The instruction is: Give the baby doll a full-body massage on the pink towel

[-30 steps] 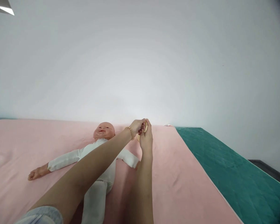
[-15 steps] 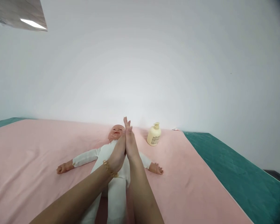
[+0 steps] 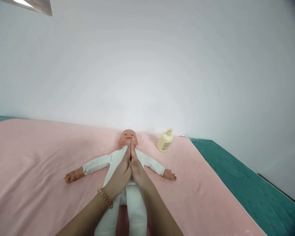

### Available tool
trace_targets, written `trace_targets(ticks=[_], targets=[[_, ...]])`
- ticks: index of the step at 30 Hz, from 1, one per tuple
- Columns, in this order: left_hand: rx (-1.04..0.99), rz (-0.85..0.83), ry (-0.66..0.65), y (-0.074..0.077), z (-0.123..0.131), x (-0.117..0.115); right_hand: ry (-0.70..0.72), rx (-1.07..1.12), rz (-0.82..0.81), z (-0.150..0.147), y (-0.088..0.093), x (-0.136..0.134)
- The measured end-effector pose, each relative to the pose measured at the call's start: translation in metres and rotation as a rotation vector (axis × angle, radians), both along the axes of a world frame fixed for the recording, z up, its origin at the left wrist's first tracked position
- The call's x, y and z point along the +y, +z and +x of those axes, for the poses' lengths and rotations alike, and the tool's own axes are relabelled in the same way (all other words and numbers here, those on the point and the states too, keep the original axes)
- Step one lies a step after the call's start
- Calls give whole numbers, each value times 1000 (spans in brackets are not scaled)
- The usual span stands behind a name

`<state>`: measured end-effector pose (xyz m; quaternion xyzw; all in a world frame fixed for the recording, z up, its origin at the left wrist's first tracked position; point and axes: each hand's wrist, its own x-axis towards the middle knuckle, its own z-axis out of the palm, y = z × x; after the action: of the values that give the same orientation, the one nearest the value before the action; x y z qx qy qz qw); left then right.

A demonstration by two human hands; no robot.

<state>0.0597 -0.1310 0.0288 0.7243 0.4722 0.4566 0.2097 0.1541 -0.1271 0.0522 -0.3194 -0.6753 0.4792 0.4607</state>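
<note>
My left hand [image 3: 120, 177] and my right hand [image 3: 139, 172] are pressed palm to palm, fingers stretched out and pointing away from me. Nothing shows between them. A gold bracelet [image 3: 105, 197] circles my left wrist. Under the hands a baby doll [image 3: 136, 208] in a white cloth body lies on its back, arms spread, head at the far end. My hands hide part of its chest and belly; whether they touch it I cannot tell. Beyond the doll's arm, on the right, stands a pale yellow pump bottle [image 3: 165, 141] with printed text.
A pink sheet [image 3: 44, 157] with some wrinkles covers most of the surface. Green padding [image 3: 236, 173] shows along the right edge and at the far left corner. A white wall [image 3: 147, 65] rises behind. A shiny panel [image 3: 39, 6] hangs at the upper left.
My joined hands have come back and lower, from beside the doll's face to over its chest, uncovering the face. Their fingers now line up more closely. The view has shifted slightly.
</note>
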Motion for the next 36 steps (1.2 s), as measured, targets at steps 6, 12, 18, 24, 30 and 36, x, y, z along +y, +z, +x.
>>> trace_targets(ticks=[6, 12, 18, 24, 30, 36], targets=[[121, 80, -69, -3, -59, 27, 84, -93, 33, 35, -18, 15], [0, 9, 227, 13, -97, 36, 269, -441, 243, 25, -2, 2], [-22, -4, 204, 14, -94, 34, 226, -672, 296, 26, -10, 10], [-29, -7, 81, 10, -88, 32, 36, -862, 254, 31, -24, 24], [181, 54, -385, 13, -75, 22, -208, -1001, 204, 38, -31, 27], [381, 13, -592, 14, -55, 10, -437, -977, 270, 54, -38, 38]])
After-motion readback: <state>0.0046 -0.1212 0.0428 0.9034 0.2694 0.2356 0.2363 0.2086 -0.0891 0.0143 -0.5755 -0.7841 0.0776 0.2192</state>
